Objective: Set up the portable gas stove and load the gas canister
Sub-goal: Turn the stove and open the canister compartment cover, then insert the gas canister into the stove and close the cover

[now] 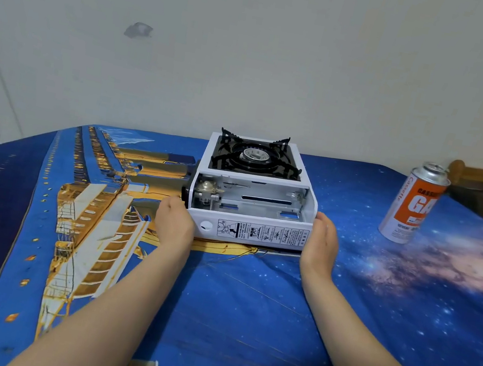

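A bed covered by a blue printed sheet (243,312), showing a gold and white ocean liner on the left and a starry nebula on the right, carries two things. A white square portable gas stove (245,228) sits mid-sheet, its side compartment open. An orange and white cylindrical gas canister (414,203) stands upright well apart at the right.

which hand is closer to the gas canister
Right. The right hand rests against the right side of the stove, with the gas canister standing apart, farther right and back. The left hand is at the stove's left side.
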